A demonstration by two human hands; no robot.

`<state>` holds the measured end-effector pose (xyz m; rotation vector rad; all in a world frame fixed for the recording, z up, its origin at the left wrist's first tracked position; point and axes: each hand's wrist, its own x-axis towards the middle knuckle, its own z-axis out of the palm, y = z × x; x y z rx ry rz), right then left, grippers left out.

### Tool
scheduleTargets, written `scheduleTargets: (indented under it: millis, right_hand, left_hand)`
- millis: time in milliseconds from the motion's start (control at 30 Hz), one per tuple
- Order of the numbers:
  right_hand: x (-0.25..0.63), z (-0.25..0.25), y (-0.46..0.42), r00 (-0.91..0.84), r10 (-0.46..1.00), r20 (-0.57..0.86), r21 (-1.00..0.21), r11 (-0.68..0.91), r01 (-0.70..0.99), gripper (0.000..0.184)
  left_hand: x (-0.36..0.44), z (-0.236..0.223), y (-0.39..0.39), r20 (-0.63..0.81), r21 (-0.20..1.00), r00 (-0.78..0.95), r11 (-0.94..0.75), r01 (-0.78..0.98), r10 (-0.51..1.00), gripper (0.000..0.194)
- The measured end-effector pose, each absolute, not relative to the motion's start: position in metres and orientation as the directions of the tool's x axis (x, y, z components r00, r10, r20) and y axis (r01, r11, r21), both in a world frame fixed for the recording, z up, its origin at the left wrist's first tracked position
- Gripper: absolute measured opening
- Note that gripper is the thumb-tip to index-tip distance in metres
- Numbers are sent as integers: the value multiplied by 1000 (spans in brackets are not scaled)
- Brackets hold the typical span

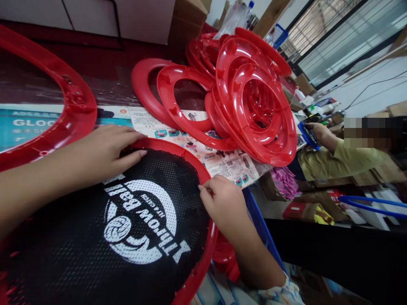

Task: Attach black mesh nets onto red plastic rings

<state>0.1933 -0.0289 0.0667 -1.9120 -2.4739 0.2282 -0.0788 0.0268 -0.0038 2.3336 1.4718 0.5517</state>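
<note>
A black mesh net (190, 195) with white "Throw Ball" lettering lies across a red plastic ring (208, 250) in front of me. My left hand (119, 146) reaches over the ring's far edge, fingers on the rim and thumb at the mesh border. At the right-hand edge, my right hand (224, 203) is closed on the rim, thumb and forefinger together where net meets plastic. Part of the ring is hidden under my left forearm. Another red ring (81, 99), without a net, lies to the left.
A heap of red rings (257, 97) stands at the back of the table, on printed cardboard sheets (210, 159). A blue crate (254, 212) sits below the table edge. At right, a person in a yellow shirt (343, 163) holds a blue ring (308, 135). Cartons fill the background.
</note>
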Motion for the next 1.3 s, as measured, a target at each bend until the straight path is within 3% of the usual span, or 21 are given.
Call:
scheduleTargets:
  millis: [133, 367, 533, 800, 933, 1133, 1300]
  right_hand:
    - [193, 68, -35, -277, 961, -11, -112, 274, 955, 19]
    - [194, 81, -33, -238, 955, -176, -291, 180, 939, 15]
    - [196, 74, -29, -182, 975, -128, -321, 133, 938, 8]
    - [197, 65, -27, -210, 976, -55, -424, 168, 890, 11]
    - [199, 60, -25, -146, 981, -130, -489, 65, 870, 16]
    - [210, 48, -12, -60, 963, -264, -723, -156, 673, 20]
    - [211, 54, -6, -34, 951, -308, -759, -225, 611, 23]
  left_hand:
    - [-80, -4, 27, 141, 442, 404, -422, 791, 904, 46]
    - [-79, -9, 27, 201, 423, 378, -428, 799, 904, 48]
    - [-80, -13, 29, 219, 414, 381, -439, 798, 899, 49]
    - [-80, -11, 28, 238, 407, 385, -452, 794, 892, 50]
    - [-80, -11, 28, 232, 403, 384, -447, 798, 894, 49]
    - [-80, -13, 28, 254, 390, 404, -475, 789, 879, 50]
    - [-82, -14, 28, 282, 382, 415, -498, 778, 865, 50]
